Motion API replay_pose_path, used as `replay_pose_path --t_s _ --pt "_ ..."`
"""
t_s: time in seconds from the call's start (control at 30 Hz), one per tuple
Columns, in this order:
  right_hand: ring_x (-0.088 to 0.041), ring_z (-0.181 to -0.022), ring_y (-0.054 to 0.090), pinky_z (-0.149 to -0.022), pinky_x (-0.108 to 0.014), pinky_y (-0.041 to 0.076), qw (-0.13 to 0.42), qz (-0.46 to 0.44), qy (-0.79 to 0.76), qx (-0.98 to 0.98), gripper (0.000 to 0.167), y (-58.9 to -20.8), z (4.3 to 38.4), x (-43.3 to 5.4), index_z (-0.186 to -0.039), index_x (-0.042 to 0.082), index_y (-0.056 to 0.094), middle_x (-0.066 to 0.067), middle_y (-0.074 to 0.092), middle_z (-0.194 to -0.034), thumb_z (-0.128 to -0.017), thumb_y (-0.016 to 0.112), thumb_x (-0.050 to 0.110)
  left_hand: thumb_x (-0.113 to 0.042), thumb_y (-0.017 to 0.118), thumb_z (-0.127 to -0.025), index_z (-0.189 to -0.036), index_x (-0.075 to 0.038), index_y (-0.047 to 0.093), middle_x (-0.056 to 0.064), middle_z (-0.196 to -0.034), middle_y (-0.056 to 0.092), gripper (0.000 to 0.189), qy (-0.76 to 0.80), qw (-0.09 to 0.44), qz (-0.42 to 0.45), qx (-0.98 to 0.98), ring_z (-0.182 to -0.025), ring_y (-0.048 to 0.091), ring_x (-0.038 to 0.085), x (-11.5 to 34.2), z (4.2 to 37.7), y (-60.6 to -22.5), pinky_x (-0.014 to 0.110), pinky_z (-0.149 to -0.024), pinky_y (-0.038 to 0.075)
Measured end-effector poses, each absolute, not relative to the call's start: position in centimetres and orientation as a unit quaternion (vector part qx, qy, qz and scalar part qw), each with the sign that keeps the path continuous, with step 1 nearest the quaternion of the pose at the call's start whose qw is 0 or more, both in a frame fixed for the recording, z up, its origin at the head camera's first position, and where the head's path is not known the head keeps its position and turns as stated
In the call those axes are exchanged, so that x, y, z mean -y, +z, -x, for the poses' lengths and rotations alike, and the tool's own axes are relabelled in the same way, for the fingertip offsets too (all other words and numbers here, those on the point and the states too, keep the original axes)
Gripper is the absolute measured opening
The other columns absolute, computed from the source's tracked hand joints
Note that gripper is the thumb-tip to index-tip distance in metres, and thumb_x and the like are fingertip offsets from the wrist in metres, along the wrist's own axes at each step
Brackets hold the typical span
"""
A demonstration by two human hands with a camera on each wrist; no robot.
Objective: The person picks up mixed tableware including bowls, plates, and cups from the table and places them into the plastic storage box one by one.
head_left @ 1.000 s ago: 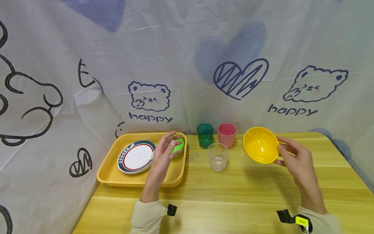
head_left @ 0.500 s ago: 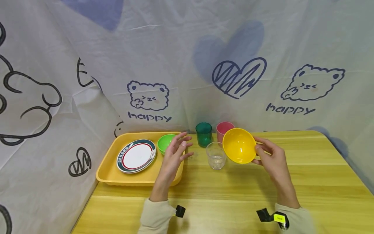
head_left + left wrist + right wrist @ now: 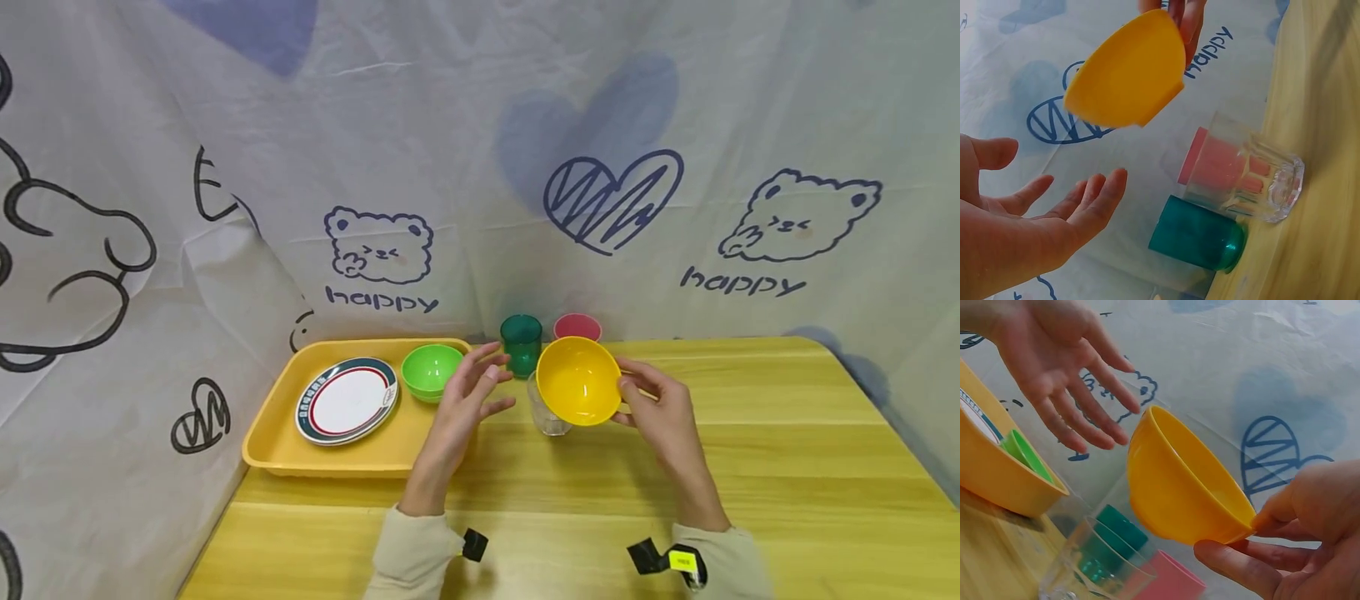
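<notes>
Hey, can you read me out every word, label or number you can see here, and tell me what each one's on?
"happy": on the cloth, under the left bear.
"happy": on the cloth, under the right bear.
Plate rim: lettering too small to read.
Yellow label at the right sleeve: too small to read.
Yellow bowl: no text seen.

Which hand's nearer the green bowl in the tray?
Left. In the head view, the left hand is just right of the green bowl; the right hand is much farther right, holding the yellow bowl.
</notes>
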State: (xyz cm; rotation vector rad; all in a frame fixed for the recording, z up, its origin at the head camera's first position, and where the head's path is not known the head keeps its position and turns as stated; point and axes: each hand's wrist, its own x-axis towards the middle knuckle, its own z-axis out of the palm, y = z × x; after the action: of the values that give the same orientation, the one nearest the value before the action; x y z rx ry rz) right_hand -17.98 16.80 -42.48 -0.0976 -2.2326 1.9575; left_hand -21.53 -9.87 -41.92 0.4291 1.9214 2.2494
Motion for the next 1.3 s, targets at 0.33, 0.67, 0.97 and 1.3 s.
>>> replay_pose_path --t_s 0.33,0.67,0.97,1.3 --pt "-0.025 -0.096 0.072 -0.073 -0.033 0.063 0.075 0.025 0.685 0.725 0.032 -42.8 18.5 -15.0 -0.135 -0.004 0.064 -0.026 0.063 -0.131 -0.104 0.058 0.005 -0.034 0.056 -0.107 -0.156 -0.016 0.041 0.016 -0.153 0.045 0.054 0.723 0.107 -0.136 -0.669 -0.132 0.051 0.037 8.4 21.9 -42.5 0.050 -0.093 0.058" --pt "-0.032 -0.101 0.072 -0.074 -0.036 0.063 0.058 0.014 0.682 0.729 0.033 -42.7 18.7 -13.6 -0.135 -0.004 0.063 -0.026 0.062 -0.132 -0.104 0.057 0.005 -0.033 0.055 -0.108 -0.153 -0.014 0.044 0.016 -0.154 0.044 0.050 0.714 0.126 -0.121 -0.678 -0.131 0.051 0.038 8.1 21.9 -42.6 0.051 -0.088 0.060" --pt "-0.032 -0.101 0.073 -0.076 -0.038 0.063 0.044 0.005 0.682 0.730 0.032 -43.0 18.9 -13.1 -0.135 -0.002 0.064 -0.024 0.062 -0.132 -0.104 0.059 0.008 -0.028 0.050 -0.110 -0.153 -0.012 0.044 0.014 -0.153 0.045 0.046 0.712 0.127 -0.103 -0.683 -0.127 0.051 0.036 8.3 22.1 -42.9 0.052 -0.088 0.060" --pt "-0.033 -0.101 0.073 -0.075 -0.033 0.063 0.031 -0.010 0.670 0.742 0.034 -43.3 19.1 -12.8 -0.137 0.000 0.063 -0.023 0.062 -0.132 -0.104 0.060 0.009 -0.018 0.042 -0.112 -0.156 -0.007 0.039 0.017 -0.154 0.042 0.046 0.703 0.136 -0.106 -0.690 -0.122 0.055 0.036 9.2 22.1 -42.8 0.052 -0.090 0.059"
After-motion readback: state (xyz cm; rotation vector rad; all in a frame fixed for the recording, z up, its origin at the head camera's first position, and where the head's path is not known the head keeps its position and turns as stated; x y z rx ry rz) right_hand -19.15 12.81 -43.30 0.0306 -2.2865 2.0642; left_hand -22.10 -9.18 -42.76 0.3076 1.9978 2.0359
